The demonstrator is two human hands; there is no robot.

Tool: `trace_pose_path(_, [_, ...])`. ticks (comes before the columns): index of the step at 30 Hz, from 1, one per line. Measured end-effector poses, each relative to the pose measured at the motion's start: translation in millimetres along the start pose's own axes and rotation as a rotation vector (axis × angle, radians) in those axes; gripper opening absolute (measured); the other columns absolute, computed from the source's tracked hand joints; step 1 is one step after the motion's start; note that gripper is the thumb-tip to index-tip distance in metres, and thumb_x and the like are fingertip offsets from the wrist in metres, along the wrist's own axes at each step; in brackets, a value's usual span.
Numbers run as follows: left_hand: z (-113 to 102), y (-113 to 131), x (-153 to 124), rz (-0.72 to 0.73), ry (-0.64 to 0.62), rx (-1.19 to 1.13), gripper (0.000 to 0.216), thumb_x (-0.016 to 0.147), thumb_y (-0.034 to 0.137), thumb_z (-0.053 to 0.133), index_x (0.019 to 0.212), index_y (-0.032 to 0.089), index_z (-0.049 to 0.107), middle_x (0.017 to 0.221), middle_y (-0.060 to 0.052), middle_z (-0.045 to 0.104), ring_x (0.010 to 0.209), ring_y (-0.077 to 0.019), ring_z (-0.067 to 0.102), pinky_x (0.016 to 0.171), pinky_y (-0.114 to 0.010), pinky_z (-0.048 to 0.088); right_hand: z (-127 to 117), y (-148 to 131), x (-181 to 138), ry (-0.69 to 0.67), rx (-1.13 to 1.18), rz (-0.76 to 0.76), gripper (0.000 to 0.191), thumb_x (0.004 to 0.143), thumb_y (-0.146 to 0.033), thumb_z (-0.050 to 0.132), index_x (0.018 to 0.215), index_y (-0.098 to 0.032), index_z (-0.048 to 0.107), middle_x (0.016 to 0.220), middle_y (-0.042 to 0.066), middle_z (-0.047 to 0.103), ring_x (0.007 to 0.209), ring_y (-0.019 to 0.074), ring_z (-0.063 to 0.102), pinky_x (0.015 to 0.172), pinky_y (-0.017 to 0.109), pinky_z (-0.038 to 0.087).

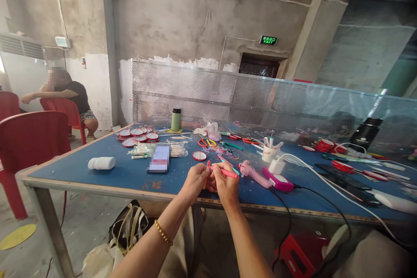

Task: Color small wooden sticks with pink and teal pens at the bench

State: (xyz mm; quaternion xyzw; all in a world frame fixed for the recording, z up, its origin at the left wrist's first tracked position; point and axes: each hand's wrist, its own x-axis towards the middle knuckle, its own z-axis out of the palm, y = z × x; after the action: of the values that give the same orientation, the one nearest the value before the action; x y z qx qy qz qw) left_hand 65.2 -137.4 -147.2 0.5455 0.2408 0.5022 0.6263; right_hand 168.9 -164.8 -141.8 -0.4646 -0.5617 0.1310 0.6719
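Phone (159, 158) near left hand (196, 179), fingers curled, grip unclear; right hand (228, 186) closed on pink tool (230, 173), glue gun (256, 174) beside.

Phone screen (160, 157): blurred; I cannot read it from here.
Seated person (80, 95): head blurred.
Left fingers (202, 169): partly hidden; I cannot tell their grip.
Bench (71, 174): cut off at the right edge.
Coloured scraps (224, 152): too small to identify.

Slim pen-shaped pink object (230, 173) was coral-toned, flat tabletop (71, 174) was blue blotched with brown, perforated metal screen (176, 89) was dotted silver-grey, cylindrical flask (176, 120) was green and black, beaded bracelet (162, 232) was gold
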Motion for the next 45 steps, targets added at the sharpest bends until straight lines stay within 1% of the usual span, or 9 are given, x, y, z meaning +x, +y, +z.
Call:
trace_pose_path(8, [-0.5,-0.8,0.4,0.012,-0.007,0.001,0.043,0.073,0.057,0.068,0.071,0.019,0.048,0.054,0.003,0.058,0.045,-0.0124,0.060,0.047,-0.025,0.052,-0.3,-2.6,0.4,0.000,-0.010,-0.015,0.026,0.086,-0.042,0.060,0.073,-0.020,0.058,0.055,-0.003,0.058,0.044,0.0123,0.052,0.041,0.022,0.045])
trace_pose_path(15, [0.2,-1.7,1.8,0.012,0.017,0.030,0.043,0.072,0.057,0.069,0.071,0.018,0.050,0.051,0.004,0.056,0.040,-0.0100,0.054,0.046,-0.026,0.052,1.3,-6.8,-0.6,-0.009,0.017,-0.003,0.025,0.085,-0.042,0.060,0.073,-0.020,0.058,0.054,-0.003,0.058,0.041,0.0115,0.051,0.039,0.020,0.042])
trace_pose_path(21, [0.2,1.9,-0.5,0.004,0.000,0.018,0.041,0.073,0.054,0.069,0.072,0.017,0.051,0.054,0.001,0.059,0.044,-0.0124,0.059,0.047,-0.026,0.053,1.1,-4.2,-0.4,0.058,0.032,-0.023,0.024,0.086,-0.040,0.060,0.076,-0.019,0.061,0.053,-0.003,0.058,0.040,0.0111,0.050,0.040,0.021,0.043])
trace_pose_path(26, [-1.0,0.5,-0.2,0.003,-0.002,0.006,0.042,0.073,0.055,0.069,0.071,0.018,0.050,0.053,0.002,0.057,0.044,-0.0127,0.059,0.048,-0.027,0.053,0.6,-2.2,-0.2,0.056,0.034,-0.007,0.024,0.085,-0.041,0.060,0.077,-0.018,0.061,0.053,-0.003,0.058,0.039,0.0114,0.050,0.038,0.021,0.042])
trace_pose_path(34, [-1.2,-0.2,0.1,0.018,0.006,0.038,0.040,0.075,0.054,0.068,0.069,0.018,0.050,0.049,0.005,0.052,0.041,-0.0113,0.054,0.047,-0.027,0.053,1.4,-5.9,-0.8,0.048,-0.001,-0.012,0.024,0.084,-0.040,0.059,0.073,-0.020,0.060,0.053,-0.004,0.057,0.043,0.0120,0.052,0.041,0.021,0.043])
trace_pose_path(41, [-1.2,-2.4,1.5,0.011,0.003,0.042,0.041,0.075,0.055,0.067,0.070,0.018,0.050,0.052,0.003,0.054,0.044,-0.0130,0.058,0.047,-0.027,0.052,1.1,-5.8,-0.6,0.042,-0.042,-0.026,0.023,0.084,-0.040,0.059,0.071,-0.020,0.059,0.053,-0.003,0.057,0.044,0.0127,0.052,0.042,0.022,0.044])
trace_pose_path(45, [-1.7,-2.0,1.1,0.015,0.011,0.045,0.040,0.074,0.054,0.068,0.069,0.019,0.050,0.050,0.004,0.053,0.042,-0.0121,0.055,0.047,-0.028,0.053,0.7,-6.8,-0.5,0.063,-0.060,-0.050,0.022,0.084,-0.037,0.058,0.070,-0.020,0.059,0.052,-0.003,0.058,0.045,0.0132,0.053,0.044,0.022,0.045])
